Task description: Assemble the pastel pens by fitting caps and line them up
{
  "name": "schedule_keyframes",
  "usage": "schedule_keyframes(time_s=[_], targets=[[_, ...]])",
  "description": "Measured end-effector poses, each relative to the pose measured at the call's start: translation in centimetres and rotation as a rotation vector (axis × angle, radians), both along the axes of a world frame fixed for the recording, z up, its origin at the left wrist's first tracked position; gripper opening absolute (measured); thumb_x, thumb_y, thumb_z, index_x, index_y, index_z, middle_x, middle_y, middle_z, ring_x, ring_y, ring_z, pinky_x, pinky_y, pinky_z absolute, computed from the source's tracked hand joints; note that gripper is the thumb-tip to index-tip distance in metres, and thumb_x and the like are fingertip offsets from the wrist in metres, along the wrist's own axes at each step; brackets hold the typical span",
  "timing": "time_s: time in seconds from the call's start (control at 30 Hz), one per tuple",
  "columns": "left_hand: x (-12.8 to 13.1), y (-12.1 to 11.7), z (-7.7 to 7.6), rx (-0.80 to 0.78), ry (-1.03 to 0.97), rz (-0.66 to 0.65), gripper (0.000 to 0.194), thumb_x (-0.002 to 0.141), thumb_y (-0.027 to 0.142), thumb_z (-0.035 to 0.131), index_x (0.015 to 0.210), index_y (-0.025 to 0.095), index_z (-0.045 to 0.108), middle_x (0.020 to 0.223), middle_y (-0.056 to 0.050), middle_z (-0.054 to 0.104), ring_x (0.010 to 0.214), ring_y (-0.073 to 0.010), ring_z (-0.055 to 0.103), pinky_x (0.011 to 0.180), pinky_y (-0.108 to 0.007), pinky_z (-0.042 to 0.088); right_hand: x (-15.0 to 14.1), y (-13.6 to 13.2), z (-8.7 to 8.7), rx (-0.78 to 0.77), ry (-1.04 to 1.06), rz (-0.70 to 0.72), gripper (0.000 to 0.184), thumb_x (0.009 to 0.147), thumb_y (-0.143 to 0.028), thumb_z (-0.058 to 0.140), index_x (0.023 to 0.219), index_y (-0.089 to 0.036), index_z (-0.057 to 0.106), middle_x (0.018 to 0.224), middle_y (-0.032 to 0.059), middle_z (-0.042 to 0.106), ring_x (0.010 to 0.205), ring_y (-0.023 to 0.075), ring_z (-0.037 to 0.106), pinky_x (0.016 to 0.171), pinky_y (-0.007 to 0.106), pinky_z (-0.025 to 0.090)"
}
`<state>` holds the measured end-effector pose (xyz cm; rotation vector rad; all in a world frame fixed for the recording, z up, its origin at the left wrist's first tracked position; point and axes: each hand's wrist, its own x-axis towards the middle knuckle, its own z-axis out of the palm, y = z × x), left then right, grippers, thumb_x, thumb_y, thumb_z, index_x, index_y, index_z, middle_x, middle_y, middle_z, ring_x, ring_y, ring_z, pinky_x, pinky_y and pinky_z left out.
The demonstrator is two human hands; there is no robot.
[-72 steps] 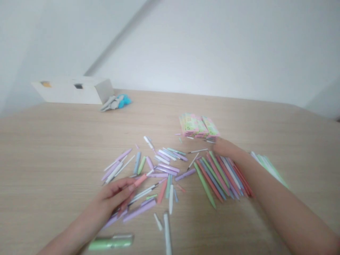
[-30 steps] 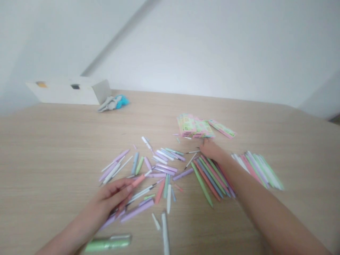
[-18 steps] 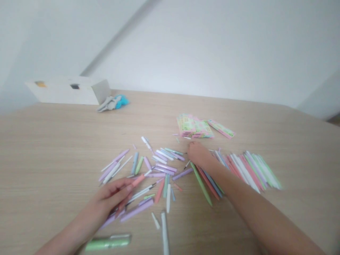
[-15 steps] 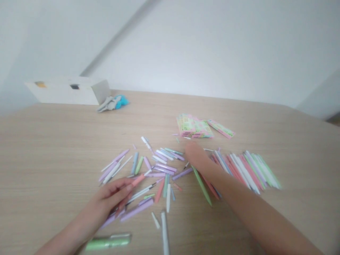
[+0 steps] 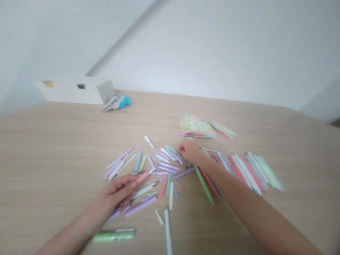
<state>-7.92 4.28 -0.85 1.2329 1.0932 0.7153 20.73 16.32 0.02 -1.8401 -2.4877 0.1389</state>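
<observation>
My left hand (image 5: pixel 118 189) lies in the lower part of the loose pen parts (image 5: pixel 159 170), its fingers curled around a coral pen barrel (image 5: pixel 142 177). My right hand (image 5: pixel 190 152) reaches over the top of that pile, its fingertips at thin pen parts; I cannot tell whether they hold anything. Under my right forearm runs a long green pen barrel (image 5: pixel 203 184). A fanned row of pastel pens (image 5: pixel 247 171) lies to the right of that arm. Below my left hand is a fat green pen (image 5: pixel 114 235), and a white pen (image 5: pixel 168 230) lies near the lower edge.
Pink-and-green paper packets printed with a 5 (image 5: pixel 196 126) are stacked beyond the pens, with one packet (image 5: pixel 223 130) lying apart. The wooden table (image 5: pixel 53 141) spreads around them. A white box (image 5: pixel 77 90) and a grey-and-blue cloth (image 5: pixel 117 103) sit at its far edge.
My right hand has moved left from the pens toward the loose pile. The pens at the right now lie in a wider row, and one packet lies apart from the stack. My left hand stays put.
</observation>
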Motion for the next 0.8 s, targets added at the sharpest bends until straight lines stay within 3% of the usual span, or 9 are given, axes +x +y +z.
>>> schedule_keyframes(time_s=[0.27,0.4,0.5,0.6,0.8], targets=[[0.0,-0.2,-0.1,-0.02,-0.014,0.034,0.045,0.082,0.045,0.059,0.118,0.017,0.061,0.064,0.001,0.047,0.047,-0.0063,0.033,0.043,-0.019,0.022,-0.5,-1.5,1.2,0.0,0.072,0.062,0.026,0.087,-0.025,0.049,0.099,-0.017,0.07,0.1,0.0057,0.072,0.094,0.016,0.062,0.083,0.022,0.041],[0.0,-0.2,-0.5,-0.021,-0.051,0.075,0.046,0.081,0.045,0.061,0.116,0.016,0.062,0.059,0.002,0.045,0.045,-0.0062,0.032,0.041,-0.018,0.02,4.0,-1.0,3.2,0.064,0.011,-0.129,0.036,0.09,-0.018,0.037,0.116,-0.015,0.063,0.117,0.0089,0.065,0.109,0.0179,0.057,0.092,0.025,0.037],[0.0,-0.1,-0.5,-0.026,-0.051,0.048,0.046,0.081,0.045,0.061,0.117,0.016,0.062,0.061,0.002,0.046,0.045,-0.006,0.034,0.04,-0.018,0.022,9.1,-0.4,4.2,0.035,-0.103,-0.347,0.036,0.084,-0.013,0.041,0.109,-0.007,0.066,0.107,0.0185,0.067,0.104,0.0262,0.06,0.087,0.032,0.041],[0.1,0.0,-0.2,-0.026,-0.05,0.014,0.047,0.081,0.045,0.061,0.118,0.016,0.062,0.062,0.001,0.047,0.045,-0.0059,0.035,0.041,-0.018,0.024,12.9,-0.3,4.0,-0.061,-0.2,-0.463,0.033,0.078,-0.012,0.048,0.102,-0.005,0.069,0.102,0.0218,0.068,0.097,0.0304,0.063,0.081,0.035,0.044],[0.1,-0.2,0.1,-0.026,-0.029,0.02,0.045,0.083,0.044,0.059,0.12,0.018,0.06,0.06,0.003,0.045,0.046,-0.0062,0.033,0.043,-0.018,0.023,14.2,-0.2,2.4,-0.188,-0.271,-0.483,0.03,0.08,-0.018,0.05,0.098,-0.005,0.071,0.104,0.0227,0.067,0.095,0.0288,0.063,0.078,0.032,0.045]])
